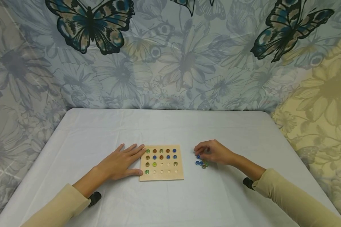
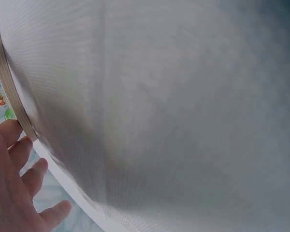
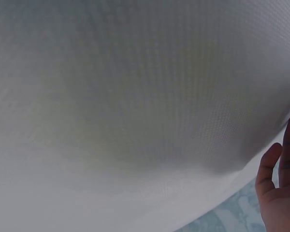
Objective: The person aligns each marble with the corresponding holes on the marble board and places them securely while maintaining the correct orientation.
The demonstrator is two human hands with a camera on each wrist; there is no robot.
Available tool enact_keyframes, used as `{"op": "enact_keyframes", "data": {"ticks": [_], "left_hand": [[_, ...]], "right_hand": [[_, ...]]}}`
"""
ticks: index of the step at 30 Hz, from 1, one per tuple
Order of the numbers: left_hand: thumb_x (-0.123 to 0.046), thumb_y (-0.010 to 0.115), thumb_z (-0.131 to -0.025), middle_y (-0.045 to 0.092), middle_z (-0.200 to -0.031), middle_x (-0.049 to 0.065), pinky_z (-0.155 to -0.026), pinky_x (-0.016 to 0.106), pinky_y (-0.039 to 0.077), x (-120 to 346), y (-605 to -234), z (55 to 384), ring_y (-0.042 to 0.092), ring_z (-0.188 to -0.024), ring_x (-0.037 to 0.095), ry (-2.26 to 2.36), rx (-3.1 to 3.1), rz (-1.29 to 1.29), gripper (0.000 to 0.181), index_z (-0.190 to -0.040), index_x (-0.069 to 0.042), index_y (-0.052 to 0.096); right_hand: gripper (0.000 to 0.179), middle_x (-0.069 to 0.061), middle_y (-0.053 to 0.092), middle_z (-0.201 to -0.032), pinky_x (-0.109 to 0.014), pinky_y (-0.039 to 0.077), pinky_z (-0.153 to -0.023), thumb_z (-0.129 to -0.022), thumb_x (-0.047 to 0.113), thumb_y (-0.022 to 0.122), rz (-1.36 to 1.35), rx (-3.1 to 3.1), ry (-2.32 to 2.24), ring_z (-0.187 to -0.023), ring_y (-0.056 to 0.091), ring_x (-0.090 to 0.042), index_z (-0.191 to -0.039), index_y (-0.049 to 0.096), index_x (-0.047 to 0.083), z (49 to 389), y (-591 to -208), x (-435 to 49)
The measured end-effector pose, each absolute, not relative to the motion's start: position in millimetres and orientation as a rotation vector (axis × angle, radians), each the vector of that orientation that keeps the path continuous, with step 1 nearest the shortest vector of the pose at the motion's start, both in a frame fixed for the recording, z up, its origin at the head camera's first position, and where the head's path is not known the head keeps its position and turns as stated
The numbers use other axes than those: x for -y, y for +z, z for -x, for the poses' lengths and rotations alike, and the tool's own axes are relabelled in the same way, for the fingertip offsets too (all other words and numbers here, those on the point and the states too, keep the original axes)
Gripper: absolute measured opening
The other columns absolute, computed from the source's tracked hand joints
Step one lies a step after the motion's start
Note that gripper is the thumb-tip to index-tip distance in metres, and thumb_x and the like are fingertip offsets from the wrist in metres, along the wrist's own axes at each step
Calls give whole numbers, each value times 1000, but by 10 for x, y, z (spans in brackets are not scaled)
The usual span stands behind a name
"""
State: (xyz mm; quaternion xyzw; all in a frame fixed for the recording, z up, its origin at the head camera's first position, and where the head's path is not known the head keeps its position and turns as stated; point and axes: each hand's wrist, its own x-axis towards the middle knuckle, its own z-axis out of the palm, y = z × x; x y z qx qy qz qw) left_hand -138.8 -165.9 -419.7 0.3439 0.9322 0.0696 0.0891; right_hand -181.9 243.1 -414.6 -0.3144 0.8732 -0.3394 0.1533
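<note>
A square wooden board point(image 1: 169, 175) with rows of shallow holes lies flat on the table. Green, amber and blue marbles fill its two far rows and part of the nearer ones. At its left edge my left hand point(image 1: 117, 164) rests with fingers spread, fingertips and thumb touching the board's side. To the right of the board, my right hand point(image 1: 217, 152) reaches over a small cluster of loose marbles point(image 1: 201, 163). Its thumb and bent fingers come down around a blue marble point(image 1: 198, 156); I cannot tell whether they pinch it. Only outer fingers point(image 3: 288, 154) show in the right wrist view.
A white cloth point(image 1: 130, 201) covers the table, with its far edge against a hanging fabric point(image 1: 170, 78) printed with flowers and butterflies. A dark wrist device point(image 1: 95, 199) sits at the left cuff and another point(image 1: 248, 183) at the right cuff.
</note>
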Motion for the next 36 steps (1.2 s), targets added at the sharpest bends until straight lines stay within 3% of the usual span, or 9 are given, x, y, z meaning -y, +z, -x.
{"op": "enact_keyframes", "data": {"ticks": [36], "left_hand": [[-69, 48, -93, 25, -164, 2, -115, 64, 19, 1663, -4226, 1387, 25, -149, 30, 191, -2790, -1018, 85, -158, -16, 30]], "right_hand": [[24, 2, 72, -100, -36, 53, -78, -91, 5, 71, 1027, -2538, -988, -88, 62, -10, -116, 71, 5, 1807, -4077, -2059]]}}
